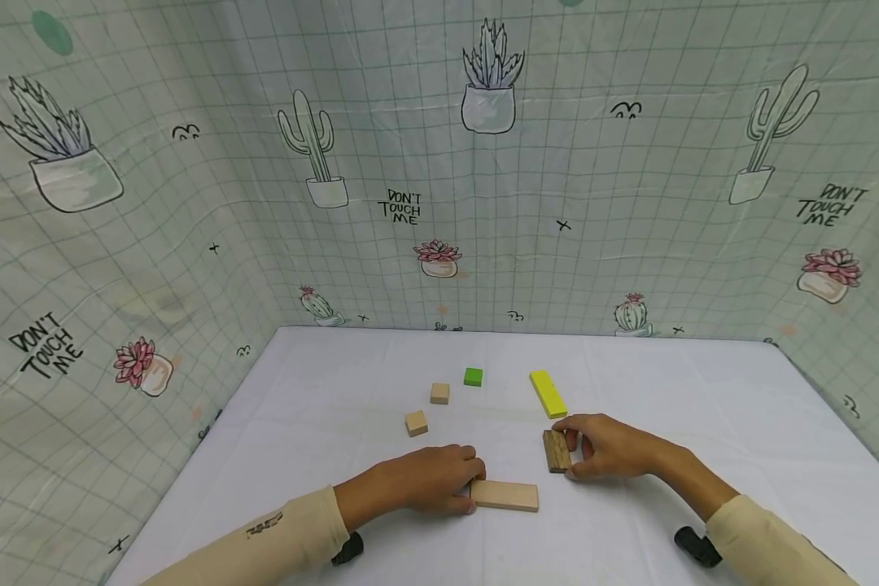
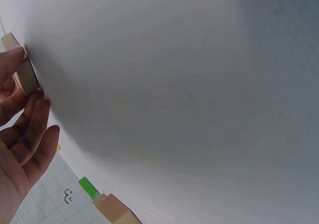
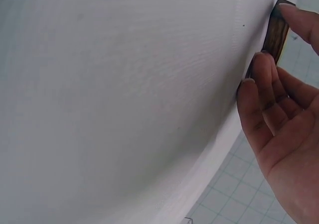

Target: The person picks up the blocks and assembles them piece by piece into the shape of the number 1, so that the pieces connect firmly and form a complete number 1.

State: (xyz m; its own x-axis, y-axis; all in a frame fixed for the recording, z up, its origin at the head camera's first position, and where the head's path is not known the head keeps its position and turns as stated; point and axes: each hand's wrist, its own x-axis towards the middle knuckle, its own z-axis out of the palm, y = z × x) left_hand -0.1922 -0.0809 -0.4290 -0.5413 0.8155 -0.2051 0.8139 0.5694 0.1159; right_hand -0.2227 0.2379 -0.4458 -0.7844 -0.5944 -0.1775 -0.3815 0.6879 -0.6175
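In the head view, my left hand (image 1: 434, 480) pinches the left end of a flat, light wooden block (image 1: 509, 496) lying lengthwise across the white table. The left wrist view shows thumb and fingers on that wooden block (image 2: 27, 77). My right hand (image 1: 617, 448) grips a shorter dark-brown wooden block (image 1: 555, 452), thumb at its near end and a finger at its far end. That dark block (image 3: 277, 35) also shows between thumb and fingers in the right wrist view. It sits behind and to the right of the light block, with a gap between them.
Beyond my right hand lies a long yellow block (image 1: 548, 395). A green block (image 1: 473, 377) and two small light wooden blocks, one farther back (image 1: 440, 394) and one nearer (image 1: 416, 423), form a slanting row. A patterned cloth (image 1: 527, 179) hangs behind the white table (image 1: 337, 366).
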